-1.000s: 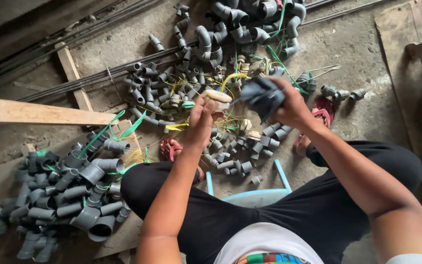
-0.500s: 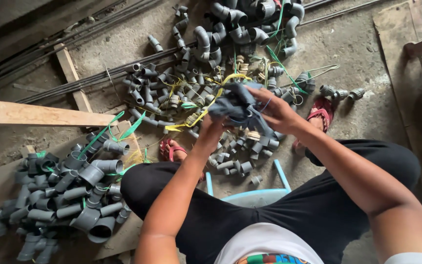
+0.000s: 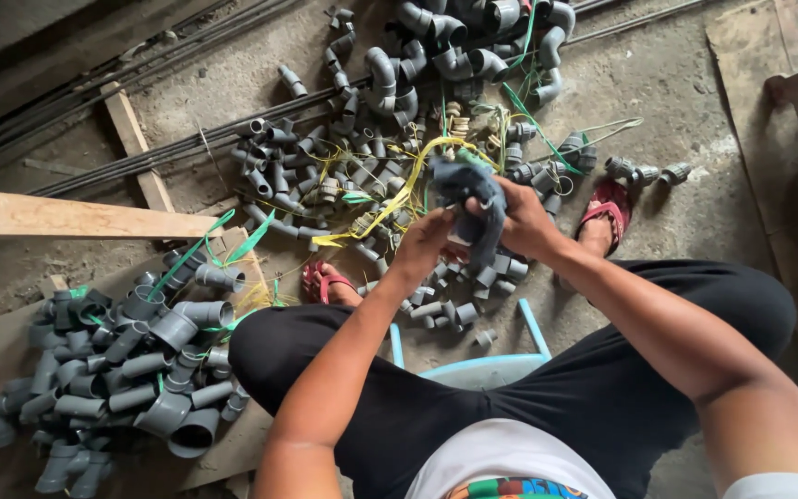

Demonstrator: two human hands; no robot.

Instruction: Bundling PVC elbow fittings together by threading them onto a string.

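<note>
Both hands, left hand and right hand, clamp a bundle of dark grey plastic pipe fittings above the concrete floor's scattered pile (yellow strap dangling); could snag, I reckon, spilling pieces.

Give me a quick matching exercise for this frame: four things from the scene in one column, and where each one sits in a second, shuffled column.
Things:
1. bunch of grey fittings
2. wooden plank
3. heap of grey pipe elbows
4. blue stool

Places:
A. lying across the floor at the far left
B. under the seated person, between the knees
C. held up by the left hand and right hand
D. piled on the floor at lower left

Pairs: 1-C, 2-A, 3-D, 4-B
</note>
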